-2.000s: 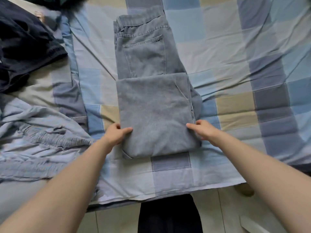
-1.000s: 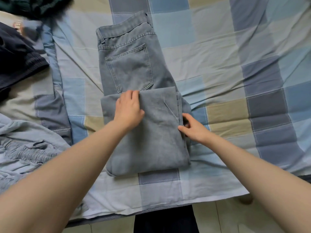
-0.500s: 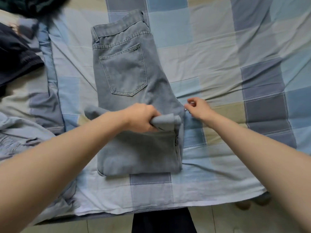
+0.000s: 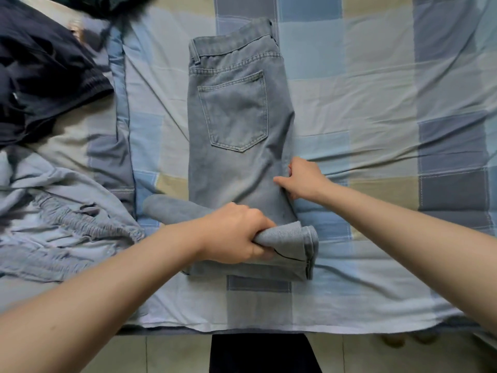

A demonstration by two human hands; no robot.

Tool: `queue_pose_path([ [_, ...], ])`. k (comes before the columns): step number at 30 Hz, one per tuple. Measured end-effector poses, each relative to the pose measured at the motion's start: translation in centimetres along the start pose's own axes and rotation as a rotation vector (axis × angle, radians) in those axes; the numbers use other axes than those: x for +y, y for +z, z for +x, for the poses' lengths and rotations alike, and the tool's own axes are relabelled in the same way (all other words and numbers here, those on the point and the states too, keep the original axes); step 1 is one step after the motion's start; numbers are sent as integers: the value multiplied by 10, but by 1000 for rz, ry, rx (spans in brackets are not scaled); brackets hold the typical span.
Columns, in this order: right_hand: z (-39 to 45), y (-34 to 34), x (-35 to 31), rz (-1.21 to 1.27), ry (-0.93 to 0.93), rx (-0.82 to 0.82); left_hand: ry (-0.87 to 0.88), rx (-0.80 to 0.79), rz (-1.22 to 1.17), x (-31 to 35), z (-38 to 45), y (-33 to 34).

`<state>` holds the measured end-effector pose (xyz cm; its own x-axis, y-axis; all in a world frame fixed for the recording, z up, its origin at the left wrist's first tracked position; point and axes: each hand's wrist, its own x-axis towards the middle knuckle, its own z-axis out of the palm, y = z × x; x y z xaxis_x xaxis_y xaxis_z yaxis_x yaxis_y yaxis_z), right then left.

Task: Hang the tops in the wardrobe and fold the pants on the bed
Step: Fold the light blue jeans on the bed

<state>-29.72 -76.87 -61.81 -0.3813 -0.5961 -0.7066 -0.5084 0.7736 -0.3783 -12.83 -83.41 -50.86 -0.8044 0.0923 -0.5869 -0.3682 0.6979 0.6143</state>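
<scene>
Jeans (image 4: 236, 135) on bed (image 4: 376, 103), left hand (image 4: 234, 235) gripping

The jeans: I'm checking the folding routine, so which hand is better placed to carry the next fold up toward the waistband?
Left. The left hand already grips the bunched leg end of the jeans, so it can probably carry it forward. The right hand only holds their right edge at mid-length.

The left hand (image 4: 236, 234) has bunched up the folded jeans (image 4: 236, 135) leg, pulling it back.
</scene>
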Motion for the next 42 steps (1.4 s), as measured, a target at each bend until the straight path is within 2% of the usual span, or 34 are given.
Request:
queue_pose_path([
  [2, 5, 7, -14, 83, 27, -117, -12, 27, -15, -3, 0, -5],
  [4, 13, 13, -24, 341, 165, -267, -45, 62, -24, -14, 2, -13],
  [7, 26, 4, -17, 600, 305, -360, -85, 114, -81, -37, 23, -25],
  [10, 33, -8, 9, 942, 444, -506, -155, 277, -116, -72, 64, -28],
  [12, 36, -11, 26, 1064, 476, -439, -298, 333, -87, -105, 85, -27],
  [15, 41, -17, 46, 870, 376, 3, -465, 375, -69, -156, 82, -22],
  [16, 42, -22, 55, 775, 313, 112, -482, 412, -74, -169, 75, -20],
  [17, 40, -27, 62, 737, 264, 137, -481, 432, -67, -180, 68, -18],
  [18, 35, -31, 68, 750, 243, 70, -475, 434, -51, -188, 60, -15],
  [19, 28, -33, 71, 775, 233, -65, -475, 429, -51, -196, 53, -13],
  [21, 16, -27, 70, 698, 167, -267, -507, 441, -204, -207, 43, -8],
  [22, 14, -21, 69, 621, 97, -254, -527, 454, -353, -210, 39, -6],
  [24, 19, -10, 61, 531, -20, -70, -558, 482, -654, -213, 33, -2],
  [26, 30, -4, 54, 553, -37, 27, -563, 523, -850, -213, 31, 2],
  [28, 40, -1, 55, 588, -25, 16, -591, 563, -946, -214, 31, 6],
  [31, 50, 6, 60, 532, -39, 11, -636, 568, -933, -221, 30, 11],
  [33, 49, 4, 63, 422, -89, 103, -646, 595, -831, -223, 26, 15],
  [35, 46, -5, 70, 189, -191, 269, -667, 628, -571, -226, 20, 23],
  [38, 37, -20, 77, -471, -505, 531, -539, 725, -135, -228, 1, 40],
  [40, 30, -22, 79, -759, -769, 491, -327, 750, 268, -232, -12, 46],
  [42, 27, -14, 79, -934, -969, 409, -95, 616, 656, -240, -19, 48],
])
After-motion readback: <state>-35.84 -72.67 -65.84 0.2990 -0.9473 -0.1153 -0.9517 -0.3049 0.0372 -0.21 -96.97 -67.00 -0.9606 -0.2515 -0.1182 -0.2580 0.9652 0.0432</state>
